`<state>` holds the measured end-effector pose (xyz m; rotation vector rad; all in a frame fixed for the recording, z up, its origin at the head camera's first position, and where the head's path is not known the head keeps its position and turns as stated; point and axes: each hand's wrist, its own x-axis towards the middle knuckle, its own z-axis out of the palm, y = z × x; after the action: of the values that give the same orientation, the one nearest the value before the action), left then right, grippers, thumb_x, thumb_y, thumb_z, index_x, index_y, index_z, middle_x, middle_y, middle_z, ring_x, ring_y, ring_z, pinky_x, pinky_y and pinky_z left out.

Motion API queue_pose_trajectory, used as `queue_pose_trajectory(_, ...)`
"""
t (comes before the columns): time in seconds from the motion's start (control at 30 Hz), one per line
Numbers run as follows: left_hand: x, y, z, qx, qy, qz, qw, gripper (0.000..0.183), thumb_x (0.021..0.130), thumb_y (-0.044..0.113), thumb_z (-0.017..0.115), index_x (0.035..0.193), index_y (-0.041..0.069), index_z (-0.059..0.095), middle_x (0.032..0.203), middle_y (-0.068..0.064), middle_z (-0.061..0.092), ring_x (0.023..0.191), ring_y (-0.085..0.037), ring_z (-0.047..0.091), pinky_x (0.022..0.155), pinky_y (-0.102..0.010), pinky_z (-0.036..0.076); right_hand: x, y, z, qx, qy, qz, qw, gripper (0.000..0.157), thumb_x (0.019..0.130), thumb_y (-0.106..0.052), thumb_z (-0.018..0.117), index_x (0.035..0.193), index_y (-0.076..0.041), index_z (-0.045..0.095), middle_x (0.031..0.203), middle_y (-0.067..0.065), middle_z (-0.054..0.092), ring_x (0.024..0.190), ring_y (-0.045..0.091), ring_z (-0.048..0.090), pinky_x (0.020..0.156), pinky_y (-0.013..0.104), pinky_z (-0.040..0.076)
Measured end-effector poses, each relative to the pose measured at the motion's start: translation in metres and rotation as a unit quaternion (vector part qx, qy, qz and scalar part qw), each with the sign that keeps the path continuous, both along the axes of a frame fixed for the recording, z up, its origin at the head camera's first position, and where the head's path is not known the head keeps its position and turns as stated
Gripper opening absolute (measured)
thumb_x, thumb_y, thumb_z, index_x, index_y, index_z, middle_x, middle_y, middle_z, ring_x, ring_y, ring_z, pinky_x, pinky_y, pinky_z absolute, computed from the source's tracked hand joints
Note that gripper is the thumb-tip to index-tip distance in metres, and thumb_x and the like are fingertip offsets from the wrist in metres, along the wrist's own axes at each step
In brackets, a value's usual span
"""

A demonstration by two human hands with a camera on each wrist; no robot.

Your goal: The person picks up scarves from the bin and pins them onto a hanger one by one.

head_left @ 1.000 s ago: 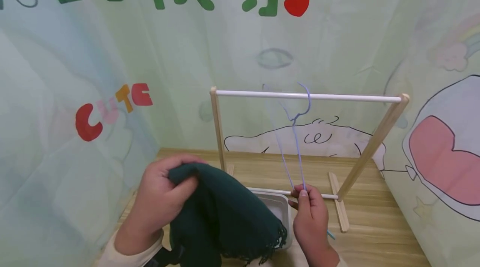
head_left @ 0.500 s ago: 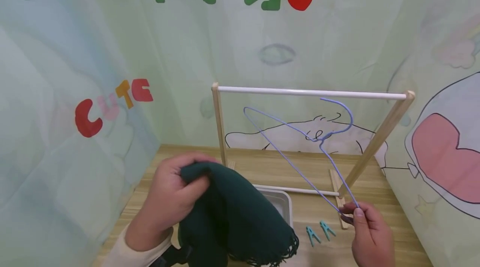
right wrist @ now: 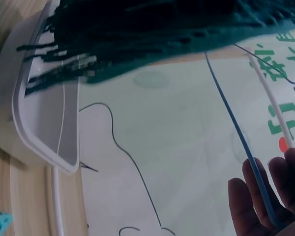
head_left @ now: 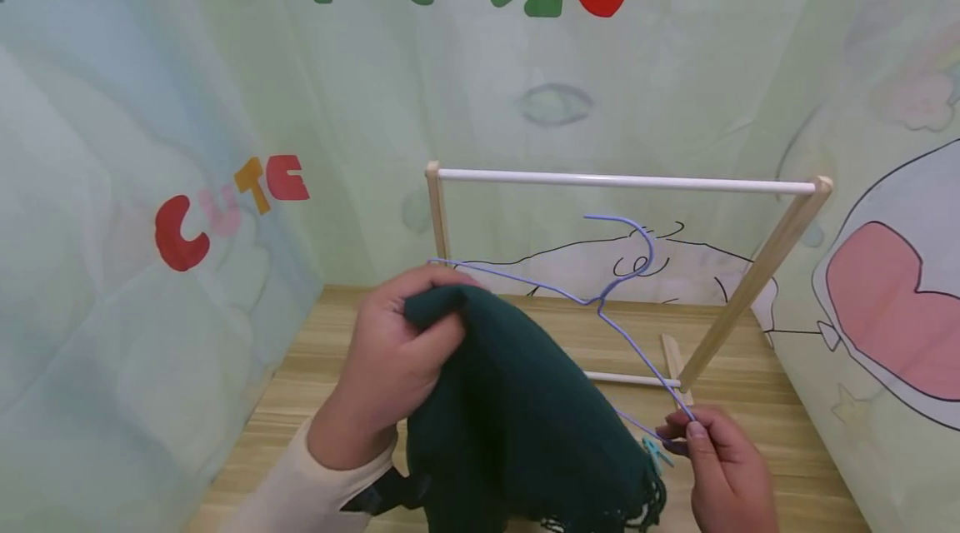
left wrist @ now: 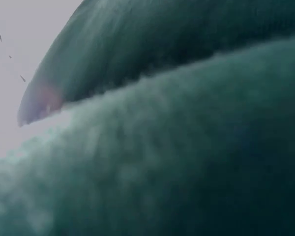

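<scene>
In the head view my left hand (head_left: 390,366) grips a folded dark green scarf (head_left: 525,400) by its upper edge, thumb in front. The scarf hangs down to a fringed end at the lower right. My right hand (head_left: 723,466) pinches the lower right corner of a blue wire hanger (head_left: 602,298), its hook upward. The scarf overlaps the hanger, hiding much of its lower wire. Green cloth (left wrist: 152,147) fills most of the left wrist view. In the right wrist view, fingers (right wrist: 253,182) lie around the hanger wire (right wrist: 229,115), below the scarf's fringe (right wrist: 64,73).
Behind the hands stands a wooden rack with a white top bar (head_left: 622,181) and a lower bar (head_left: 630,379). A pale plastic box (right wrist: 2,98) shows in the right wrist view. A teal clothespin (head_left: 657,453) lies by the scarf's fringe. Printed cloth walls surround the wooden surface.
My right hand moved right with the hanger, then slightly back left. The hanger turned from nearly edge-on to broadside. My left hand carried the scarf right and up, across the hanger and box.
</scene>
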<state>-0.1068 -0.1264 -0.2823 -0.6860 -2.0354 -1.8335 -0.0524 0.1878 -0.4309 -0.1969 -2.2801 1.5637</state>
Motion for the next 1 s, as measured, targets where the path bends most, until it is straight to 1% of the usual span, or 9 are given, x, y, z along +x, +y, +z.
queue_pose_trajectory(0.17,-0.016,0.023,-0.008,0.019,-0.038,0.011,0.9990,0.013,0.093,-0.002,0.068,0.103,-0.002,0.075,0.103,-0.014,0.073,0.095,-0.026,0.066,0.087,-0.033,0.057,0.005,-0.002,0.002,0.005,-0.015,-0.012,1.000,0.027,0.112,-0.003,0.041,0.111,0.003,0.067,0.100,-0.005,0.069,0.092,0.004,0.066,0.077,0.018,0.056)
queue_pose_trajectory(0.23,-0.021,0.031,-0.014,0.015,-0.051,0.012,0.9985,0.013,0.092,-0.002,0.069,0.103,-0.002,0.075,0.104,-0.015,0.074,0.096,-0.025,0.066,0.088,-0.033,0.056,0.007,-0.003,0.002,0.012,-0.003,-0.023,1.000,0.027,0.112,-0.002,0.041,0.111,0.003,0.067,0.100,-0.009,0.067,0.092,0.003,0.061,0.077,0.016,0.053)
queue_pose_trajectory(0.37,-0.028,0.044,-0.027,-0.009,-0.069,0.004,0.9976,0.011,0.092,0.000,0.068,0.100,0.000,0.076,0.103,-0.013,0.074,0.095,-0.023,0.065,0.086,-0.033,0.055,0.011,-0.005,0.004,-0.015,0.036,-0.034,0.999,0.024,0.110,0.003,0.041,0.107,0.007,0.065,0.097,-0.007,0.066,0.089,0.006,0.060,0.076,0.014,0.052)
queue_pose_trajectory(0.47,-0.032,0.051,-0.032,-0.017,-0.082,0.004,0.9965,0.009,0.092,0.002,0.069,0.099,0.001,0.076,0.101,-0.012,0.074,0.094,-0.022,0.065,0.086,-0.033,0.055,0.012,-0.007,0.005,-0.045,0.063,-0.038,0.996,0.022,0.107,0.008,0.043,0.103,0.009,0.064,0.094,-0.005,0.067,0.086,0.008,0.063,0.076,0.014,0.054)
queue_pose_trajectory(0.53,-0.034,0.055,-0.034,-0.020,-0.085,0.011,0.9961,0.009,0.092,0.003,0.069,0.098,0.000,0.076,0.100,-0.012,0.075,0.094,-0.021,0.065,0.088,-0.033,0.054,0.013,-0.008,0.005,-0.041,0.079,-0.036,0.995,0.021,0.106,0.010,0.044,0.101,0.009,0.064,0.092,-0.007,0.067,0.085,0.008,0.061,0.075,0.013,0.051)
queue_pose_trajectory(0.6,-0.036,0.058,-0.036,-0.023,-0.091,0.017,0.9954,0.009,0.092,0.004,0.070,0.098,0.000,0.077,0.097,-0.011,0.075,0.092,-0.021,0.065,0.087,-0.033,0.053,0.013,-0.009,0.004,-0.043,0.099,-0.026,0.994,0.021,0.103,0.013,0.045,0.098,0.009,0.065,0.089,-0.005,0.066,0.083,0.010,0.060,0.074,0.015,0.050)
queue_pose_trajectory(0.83,-0.046,0.068,-0.046,-0.026,-0.131,0.028,0.9907,0.010,0.095,0.007,0.070,0.100,0.001,0.074,0.098,-0.010,0.073,0.093,-0.019,0.063,0.086,-0.035,0.049,0.011,-0.009,-0.005,0.034,0.140,0.051,0.988,0.030,0.101,0.016,0.046,0.091,-0.004,0.066,0.084,-0.003,0.059,0.076,0.012,0.055,0.066,0.024,0.045)
queue_pose_trajectory(0.93,-0.050,0.072,-0.050,-0.011,-0.150,0.045,0.9877,0.010,0.095,0.009,0.070,0.099,0.001,0.074,0.097,-0.010,0.073,0.092,-0.019,0.064,0.086,-0.034,0.050,0.009,-0.009,-0.009,0.054,0.143,0.078,0.985,0.034,0.099,0.018,0.047,0.091,-0.009,0.066,0.086,-0.004,0.058,0.079,0.011,0.054,0.067,0.024,0.044)
queue_pose_trajectory(1.0,-0.052,0.074,-0.051,0.011,-0.160,0.055,0.9855,0.012,0.095,0.010,0.069,0.099,0.000,0.075,0.097,-0.011,0.072,0.091,-0.020,0.063,0.085,-0.034,0.050,0.006,-0.009,-0.015,0.064,0.165,0.101,0.979,0.036,0.096,0.021,0.049,0.092,-0.010,0.066,0.086,-0.004,0.057,0.079,0.010,0.053,0.068,0.024,0.043)
